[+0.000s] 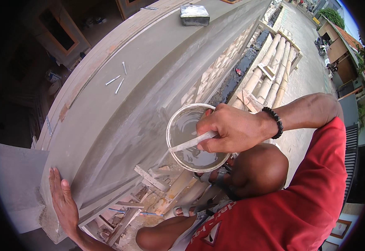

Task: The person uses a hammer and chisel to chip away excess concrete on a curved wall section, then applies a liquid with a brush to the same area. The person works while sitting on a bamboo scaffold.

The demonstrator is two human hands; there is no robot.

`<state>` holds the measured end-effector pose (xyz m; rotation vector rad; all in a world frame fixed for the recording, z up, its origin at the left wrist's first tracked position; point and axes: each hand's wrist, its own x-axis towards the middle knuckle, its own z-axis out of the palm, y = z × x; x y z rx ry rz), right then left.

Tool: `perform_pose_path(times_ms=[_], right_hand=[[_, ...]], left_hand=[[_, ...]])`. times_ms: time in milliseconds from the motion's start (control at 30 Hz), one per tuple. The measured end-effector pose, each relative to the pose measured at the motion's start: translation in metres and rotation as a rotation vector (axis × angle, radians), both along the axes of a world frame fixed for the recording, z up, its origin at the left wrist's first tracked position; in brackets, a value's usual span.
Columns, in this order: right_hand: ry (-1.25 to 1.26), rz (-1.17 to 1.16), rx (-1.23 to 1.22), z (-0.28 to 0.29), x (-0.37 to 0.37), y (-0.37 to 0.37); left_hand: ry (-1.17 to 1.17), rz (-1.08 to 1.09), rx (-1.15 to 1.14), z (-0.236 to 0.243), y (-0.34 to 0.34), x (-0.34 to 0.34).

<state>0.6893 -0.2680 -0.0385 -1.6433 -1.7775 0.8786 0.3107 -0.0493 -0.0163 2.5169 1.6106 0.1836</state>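
Observation:
A round pale bucket [168,129], part filled with grey, watery liquid, hangs from my right hand [228,129]. The fingers of that hand are wrapped round the bucket's flat whitish handle [193,141]. To the left, my left hand [63,201] lies with its fingers stretched out on the near corner of a grey plastered ledge [107,113], holding nothing. The ledge's smooth face drops away beside the bucket.
Several metal nails or screws [119,79] lie on the ledge. A black block with a whitish top [195,16] sits farther along it. Bamboo poles [270,71] form a platform over a dark ditch [243,58]. Loose timber [153,178] lies below, near my feet. A road [306,54] runs at right.

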Motion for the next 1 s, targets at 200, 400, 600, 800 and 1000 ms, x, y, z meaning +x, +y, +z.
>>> perform_pose_path(times_ms=[200,400,600,800,1000], right_hand=[[0.102,-0.433,-0.069,0.010,0.045,-0.024],[0.150,-0.896,0.034,0.025,0.110,-0.047],[0.328,-1.218,0.154,0.025,0.192,-0.086],[0.396,-1.535,0.273,-0.010,0.276,-0.121],[0.306,-1.777,0.346,-0.061,0.370,-0.166]], left_hand=[[0.000,0.007,0.009,-0.004,0.003,-0.001],[0.025,-0.002,-0.004,-0.003,0.008,-0.008],[0.016,-0.056,-0.023,-0.005,0.013,-0.010],[0.018,-0.008,-0.061,0.001,0.004,-0.003],[0.065,-0.026,-0.064,0.003,0.008,-0.008]])
